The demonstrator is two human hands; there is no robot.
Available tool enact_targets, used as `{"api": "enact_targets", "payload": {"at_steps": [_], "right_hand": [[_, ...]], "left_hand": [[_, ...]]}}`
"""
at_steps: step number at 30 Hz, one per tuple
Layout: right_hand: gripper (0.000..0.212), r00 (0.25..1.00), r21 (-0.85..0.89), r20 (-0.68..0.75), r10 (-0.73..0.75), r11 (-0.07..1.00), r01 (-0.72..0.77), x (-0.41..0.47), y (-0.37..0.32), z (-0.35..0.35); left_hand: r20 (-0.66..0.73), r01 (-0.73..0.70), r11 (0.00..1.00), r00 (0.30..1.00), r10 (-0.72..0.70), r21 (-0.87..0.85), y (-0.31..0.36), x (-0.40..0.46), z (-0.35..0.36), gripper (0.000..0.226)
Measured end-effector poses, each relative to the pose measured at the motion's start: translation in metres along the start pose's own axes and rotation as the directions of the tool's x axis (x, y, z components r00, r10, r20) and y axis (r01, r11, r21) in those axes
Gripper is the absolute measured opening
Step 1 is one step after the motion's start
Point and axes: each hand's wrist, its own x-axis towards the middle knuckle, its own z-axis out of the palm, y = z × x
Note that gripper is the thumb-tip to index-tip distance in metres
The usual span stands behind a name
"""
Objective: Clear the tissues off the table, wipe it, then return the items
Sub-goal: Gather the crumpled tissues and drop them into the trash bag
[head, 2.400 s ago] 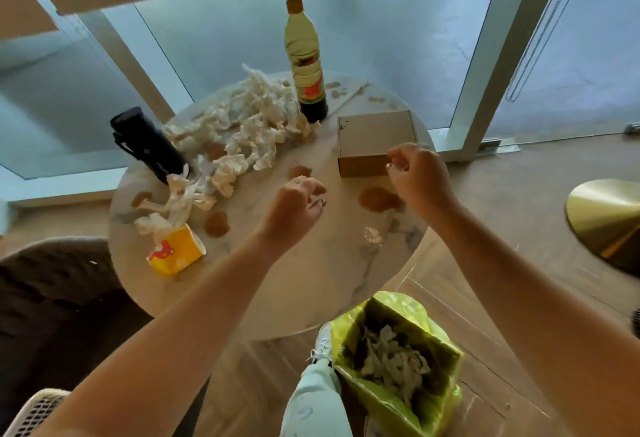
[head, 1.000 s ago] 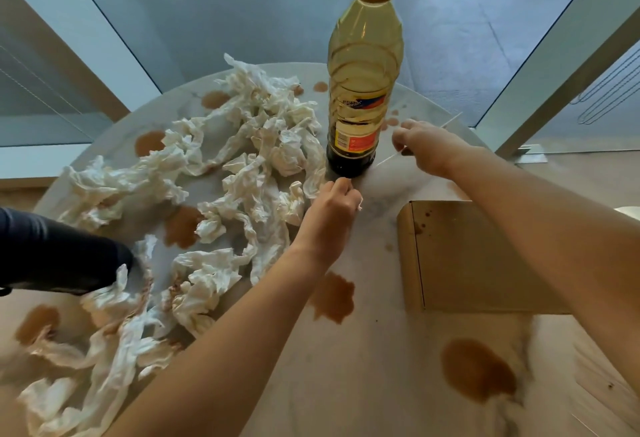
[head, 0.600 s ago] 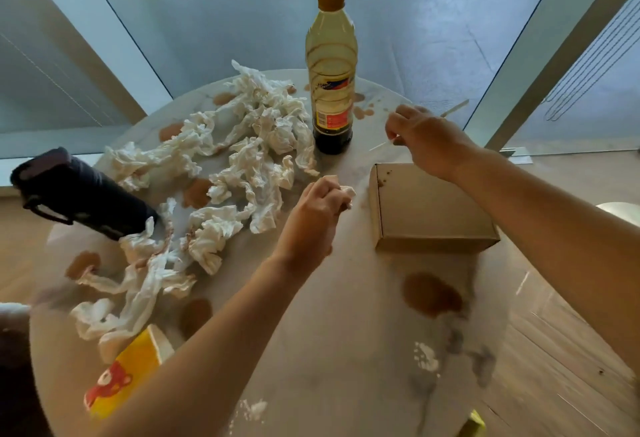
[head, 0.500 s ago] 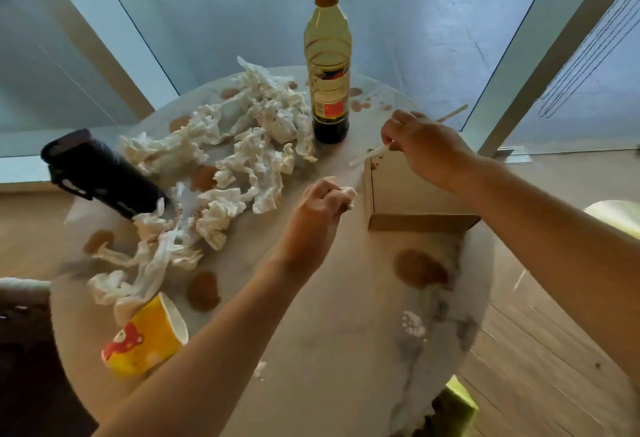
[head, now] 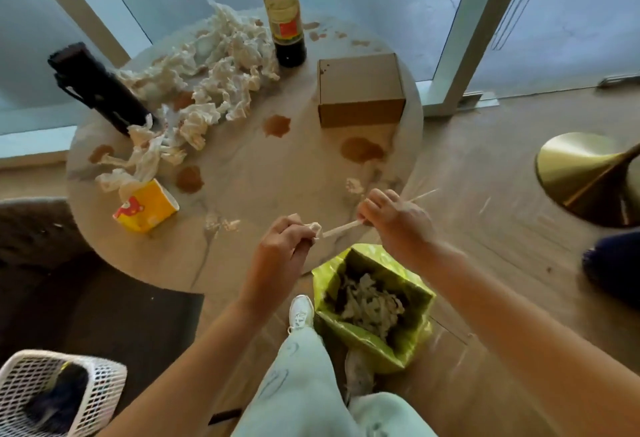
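Left of the bottle [head: 282, 10], a black flask [head: 100, 88] leans at the table [head: 256, 173] rim, and a yellow cup [head: 147, 206] lies tipped on its side nearer the person. Between flask and bottle sprawls the tissue heap [head: 211, 73]: crumpled, some stained brown, surely feather-light and limp. Damp ones likely tear or cling to the marble, so a loose scooping handful from the pile's edge should serve better than plucking at single tips. Brown spills [head: 276, 125] dot the top in front of the bottle, with small tissue crumbs [head: 221, 225] beyond them toward the near rim. Right of the bottle sits a cardboard box [head: 360, 90].

Well in front of the bottle, over the near rim, the left hand [head: 282, 251] pinches a small tissue wad [head: 313, 228] in curled fingertips. Just right of it, the right hand [head: 394, 223] is closed around a thin pale stick [head: 341, 228]; it looks stiff and light, easy to hold mid-length. Below both hands stands a green-lined bin [head: 374, 305] with tissues already inside, apparently the drop point.
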Motion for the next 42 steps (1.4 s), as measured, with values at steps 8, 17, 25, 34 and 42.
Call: {"api": "enact_targets", "payload": {"at_steps": [8, 17, 25, 34, 42], "right_hand": [[0.023, 0.905, 0.155, 0.310, 0.290, 0.924, -0.349, -0.092, -0.014, 0.060], [0.053, 0.604, 0.225, 0.647, 0.466, 0.640, -0.734, -0.112, 0.001, 0.148], [0.051, 0.398, 0.218, 0.700, 0.593, 0.354, -0.910, -0.154, 0.010, 0.154], [0.041, 0.464, 0.261, 0.667, 0.583, 0.401, -0.878, -0.133, 0.014, 0.116], [0.029, 0.819, 0.517, 0.351, 0.453, 0.636, -0.573, -0.053, -0.024, 0.050]], "left_hand": [[0.282, -0.044, 0.998, 0.958, 0.054, -0.042, 0.015, -0.058, 0.039, 0.012], [0.430, 0.163, 0.985, 0.886, -0.173, 0.059, -0.016, -0.059, 0.094, 0.008], [0.623, 0.292, 0.943, 0.710, -0.327, 0.161, -0.032, -0.043, 0.153, 0.029], [0.687, 0.369, 0.924, 0.647, -0.332, 0.100, -0.016, -0.024, 0.115, 0.032], [0.473, 0.489, 0.871, 0.778, -0.414, -0.042, 0.012, -0.025, 0.037, 0.026]]}}
